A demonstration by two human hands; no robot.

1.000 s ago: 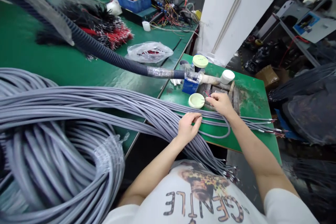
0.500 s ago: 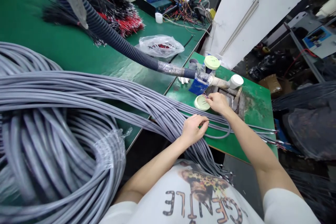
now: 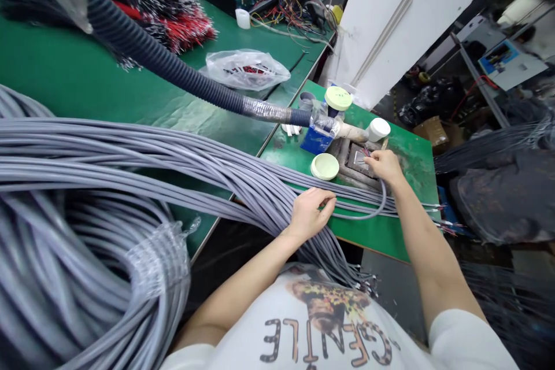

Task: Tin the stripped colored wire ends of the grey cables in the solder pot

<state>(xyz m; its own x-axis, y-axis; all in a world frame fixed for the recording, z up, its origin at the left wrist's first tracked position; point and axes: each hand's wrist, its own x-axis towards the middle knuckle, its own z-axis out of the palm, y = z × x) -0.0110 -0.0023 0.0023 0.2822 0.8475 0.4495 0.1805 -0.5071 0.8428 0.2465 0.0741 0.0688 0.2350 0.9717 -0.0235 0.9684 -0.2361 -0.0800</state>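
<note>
My right hand pinches the stripped end of a grey cable, its thin coloured wires showing past my fingertips. These wires are over a small square metal pot with a grey, shiny surface; I cannot tell whether they touch it. From my right hand the cable bends back in a loop towards my left hand. My left hand lies closed on the thick bundle of grey cables, its fingers curled around cable. A shallow pale-green lid or dish stands left of the pot.
A ribbed dark hose crosses above the bench, ending by a blue box. Behind stand a lidded jar and a white cup. A coiled cable bundle fills the left. A plastic bag lies farther back.
My right hand has moved right with the wire ends, from over the pale-green dish to over the metal pot. My left hand stays on the cable bundle. The view has shifted slightly.
</note>
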